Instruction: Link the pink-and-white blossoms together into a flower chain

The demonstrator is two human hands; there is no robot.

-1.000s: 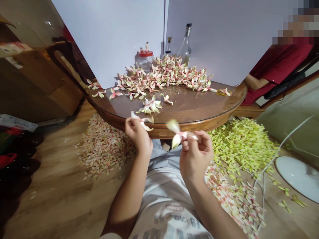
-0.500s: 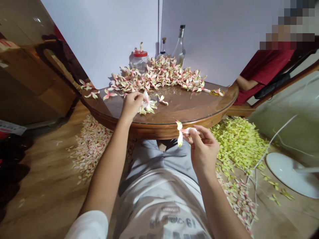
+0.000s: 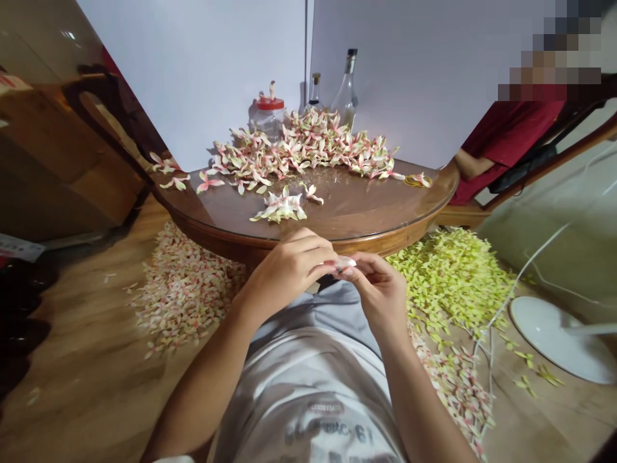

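A pale flower piece (image 3: pixel 345 262) sits pinched between the fingertips of your left hand (image 3: pixel 288 278) and right hand (image 3: pixel 378 296), both closed on it, just in front of the round wooden table (image 3: pixel 385 239) and below a loose flower cluster (image 3: pixel 279 207).

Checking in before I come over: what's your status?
Left hand and right hand together, in front of the table edge. Fingers pinching a pale flower piece. Small flower heap lies beyond, not touched.
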